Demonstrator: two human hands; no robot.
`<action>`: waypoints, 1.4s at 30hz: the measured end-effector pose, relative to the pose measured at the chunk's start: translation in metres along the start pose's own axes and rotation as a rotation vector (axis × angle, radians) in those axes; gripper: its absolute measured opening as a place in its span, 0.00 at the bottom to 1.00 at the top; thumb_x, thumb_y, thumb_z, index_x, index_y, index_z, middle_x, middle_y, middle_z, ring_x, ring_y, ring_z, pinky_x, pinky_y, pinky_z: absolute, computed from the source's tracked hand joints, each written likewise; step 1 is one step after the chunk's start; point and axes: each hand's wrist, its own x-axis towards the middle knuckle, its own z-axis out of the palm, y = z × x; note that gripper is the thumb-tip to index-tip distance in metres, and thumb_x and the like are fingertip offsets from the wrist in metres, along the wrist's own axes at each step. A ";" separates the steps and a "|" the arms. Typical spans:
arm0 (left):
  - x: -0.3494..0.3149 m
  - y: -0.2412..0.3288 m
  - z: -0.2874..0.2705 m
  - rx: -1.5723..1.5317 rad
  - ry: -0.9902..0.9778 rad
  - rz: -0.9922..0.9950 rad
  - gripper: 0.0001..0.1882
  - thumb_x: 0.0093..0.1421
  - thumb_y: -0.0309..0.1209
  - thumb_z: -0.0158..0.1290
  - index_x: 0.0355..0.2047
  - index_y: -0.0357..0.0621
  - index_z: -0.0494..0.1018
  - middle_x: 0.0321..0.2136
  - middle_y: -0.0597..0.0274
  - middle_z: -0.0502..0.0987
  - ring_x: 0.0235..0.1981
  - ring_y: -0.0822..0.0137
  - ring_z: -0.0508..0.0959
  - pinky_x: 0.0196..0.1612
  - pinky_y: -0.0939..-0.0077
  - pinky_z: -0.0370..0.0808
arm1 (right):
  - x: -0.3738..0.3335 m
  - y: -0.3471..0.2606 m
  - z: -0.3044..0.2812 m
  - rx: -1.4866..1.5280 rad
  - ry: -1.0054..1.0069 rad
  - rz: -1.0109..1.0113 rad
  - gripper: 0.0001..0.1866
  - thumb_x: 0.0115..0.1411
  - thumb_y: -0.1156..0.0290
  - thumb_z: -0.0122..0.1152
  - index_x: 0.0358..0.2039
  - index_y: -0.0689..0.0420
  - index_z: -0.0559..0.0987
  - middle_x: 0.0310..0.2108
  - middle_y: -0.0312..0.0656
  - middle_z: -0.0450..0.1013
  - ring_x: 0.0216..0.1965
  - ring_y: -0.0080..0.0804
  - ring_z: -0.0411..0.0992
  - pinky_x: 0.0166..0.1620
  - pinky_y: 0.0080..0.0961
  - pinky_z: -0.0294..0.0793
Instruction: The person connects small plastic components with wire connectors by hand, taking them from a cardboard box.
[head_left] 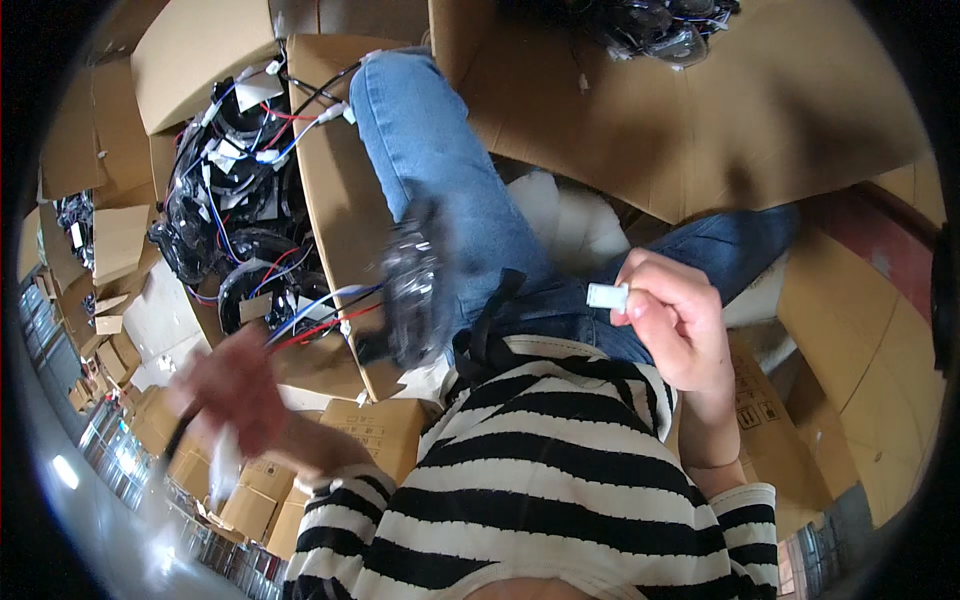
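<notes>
My left hand (pixel 235 390), smeared by motion, is closed around blue, red and white wires (pixel 318 322). These run to a glossy black part (pixel 415 285) with a clear, shiny face, which hangs blurred in front of my knee; its exact kind cannot be made out. A black cable end and a whitish piece (pixel 226 462) dangle below that hand. My right hand (pixel 672 312) pinches a small white label (pixel 607 297) between thumb and fingertips, above my lap.
An open carton (pixel 335 200) at the left holds several similar black parts (pixel 240 215) with wires and white connectors. Another large carton (pixel 690 130) with such parts (pixel 660 30) stands ahead. More cardboard boxes (pixel 255 505) are stacked at lower left, and cardboard (pixel 850 330) rises at right.
</notes>
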 end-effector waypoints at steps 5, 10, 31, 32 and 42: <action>0.035 0.072 -0.015 0.369 0.637 0.515 0.07 0.50 0.29 0.48 0.28 0.37 0.67 0.14 0.68 0.59 0.17 0.72 0.57 0.28 0.76 0.56 | -0.011 0.009 -0.009 0.024 -0.005 -0.009 0.05 0.50 0.80 0.48 0.19 0.63 0.68 0.16 0.36 0.58 0.14 0.19 0.52 0.18 0.17 0.51; 0.039 0.063 -0.139 1.659 0.599 0.540 0.11 0.55 0.26 0.42 0.36 0.34 0.69 0.34 0.57 0.73 0.33 0.70 0.72 0.36 0.77 0.71 | -0.016 0.014 -0.012 0.054 0.006 -0.025 0.04 0.50 0.80 0.48 0.20 0.63 0.68 0.15 0.36 0.58 0.14 0.20 0.52 0.18 0.17 0.52; 0.130 -0.439 0.154 1.667 -1.391 0.443 0.19 0.52 0.28 0.42 0.47 0.45 0.64 0.52 0.65 0.60 0.52 0.63 0.58 0.56 0.56 0.46 | -0.018 0.062 -0.081 0.092 0.151 0.216 0.06 0.52 0.78 0.45 0.19 0.63 0.69 0.17 0.42 0.62 0.18 0.33 0.63 0.22 0.24 0.60; 0.134 -0.454 0.150 1.724 -1.448 0.520 0.19 0.53 0.30 0.42 0.47 0.46 0.64 0.52 0.65 0.58 0.54 0.62 0.56 0.58 0.53 0.41 | -0.019 0.065 -0.084 0.118 0.156 0.252 0.07 0.52 0.78 0.45 0.19 0.63 0.69 0.18 0.42 0.64 0.19 0.32 0.64 0.23 0.23 0.61; 0.155 -0.493 0.168 1.801 -1.829 0.445 0.20 0.53 0.31 0.42 0.48 0.45 0.63 0.51 0.62 0.61 0.55 0.60 0.55 0.59 0.55 0.35 | -0.003 0.080 -0.098 0.080 0.194 0.310 0.06 0.52 0.75 0.46 0.21 0.63 0.69 0.18 0.44 0.64 0.19 0.38 0.65 0.23 0.27 0.64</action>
